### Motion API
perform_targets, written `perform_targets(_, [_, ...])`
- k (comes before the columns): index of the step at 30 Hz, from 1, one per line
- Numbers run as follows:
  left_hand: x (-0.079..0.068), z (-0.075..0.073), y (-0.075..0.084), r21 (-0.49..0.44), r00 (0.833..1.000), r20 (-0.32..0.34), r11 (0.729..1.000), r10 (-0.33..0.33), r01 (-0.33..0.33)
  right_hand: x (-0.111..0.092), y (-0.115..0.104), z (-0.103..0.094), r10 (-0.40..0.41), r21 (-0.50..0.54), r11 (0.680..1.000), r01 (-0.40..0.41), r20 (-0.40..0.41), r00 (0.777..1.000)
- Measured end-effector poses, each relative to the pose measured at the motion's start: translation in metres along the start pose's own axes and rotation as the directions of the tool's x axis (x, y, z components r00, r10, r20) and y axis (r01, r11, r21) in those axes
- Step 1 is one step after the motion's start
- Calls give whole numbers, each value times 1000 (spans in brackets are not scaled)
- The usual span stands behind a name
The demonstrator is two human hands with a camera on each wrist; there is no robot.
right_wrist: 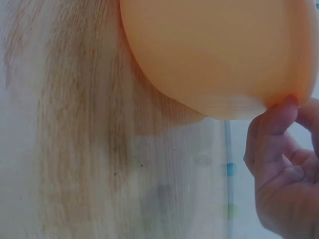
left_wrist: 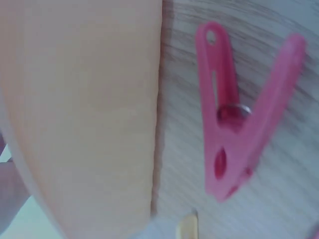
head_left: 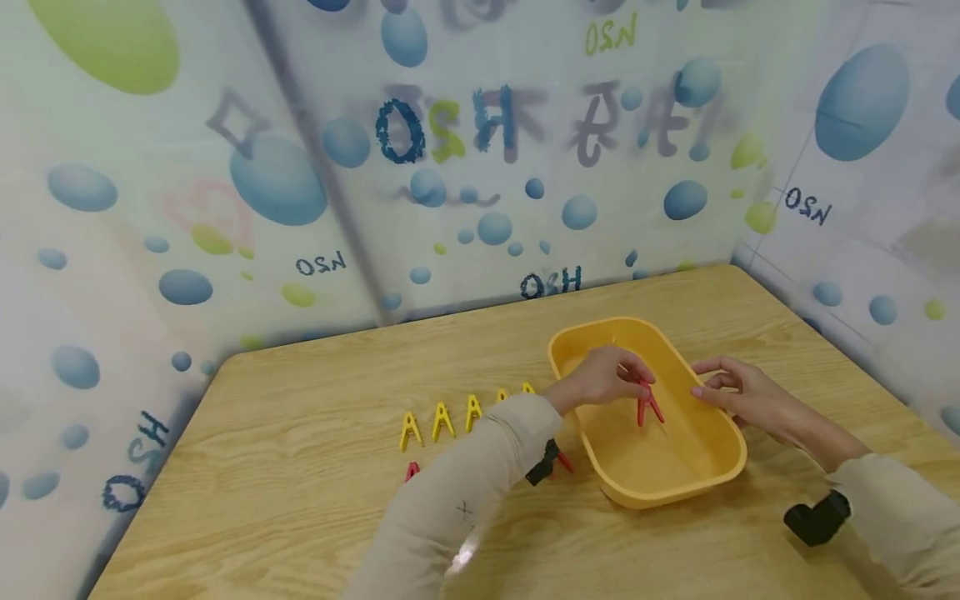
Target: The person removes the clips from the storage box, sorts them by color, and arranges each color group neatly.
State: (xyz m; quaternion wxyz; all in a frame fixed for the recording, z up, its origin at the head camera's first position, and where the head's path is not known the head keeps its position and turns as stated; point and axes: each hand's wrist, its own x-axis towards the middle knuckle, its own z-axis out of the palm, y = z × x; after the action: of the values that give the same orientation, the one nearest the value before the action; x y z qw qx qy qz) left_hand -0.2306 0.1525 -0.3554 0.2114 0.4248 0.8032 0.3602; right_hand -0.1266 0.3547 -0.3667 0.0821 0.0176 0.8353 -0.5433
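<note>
My left hand (head_left: 606, 375) pinches a red clothespin (head_left: 649, 405) over the inside of the yellow plastic basin (head_left: 652, 498), with the clip's legs pointing down. At the basin's right rim, my right hand (head_left: 742, 393) grips the edge, the thumb over the rim and the fingers outside. From the right wrist view, the right hand (right_wrist: 281, 169) holds the basin's wall (right_wrist: 214, 59). Close by the basin's outer wall (left_wrist: 99, 114), the left wrist view shows another red clothespin (left_wrist: 234, 119) lying on the table.
Left of the basin, several yellow clothespins (head_left: 410, 432) form a row on the wooden table (head_left: 300, 467). A red clothespin (head_left: 412, 471) shows in front of them, and the left sleeve (head_left: 457, 500) covers part of that area. A patterned curtain (head_left: 465, 225) borders the table's back.
</note>
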Motion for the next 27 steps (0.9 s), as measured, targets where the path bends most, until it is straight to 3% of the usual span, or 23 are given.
perform_targets(8, [-15,-15,1,-95,999,-47,995,-2,-3,1,1,1,0,1,1000,0,-2,1000])
perform_targets(13, [-29,-31,-2,-51,997,-59,998,41,-44,0,2,0,-3,-21,1000,3,-4,1000])
perform_targets(17, [-42,-44,-3,-20,994,-106,999,41,-44,0,1,-1,-6,-32,999,6,-1,1000])
perform_targets(27, [-77,-73,6,51,986,-141,996,86,-79,0,1,0,1,-35,999,-1,-4,1000])
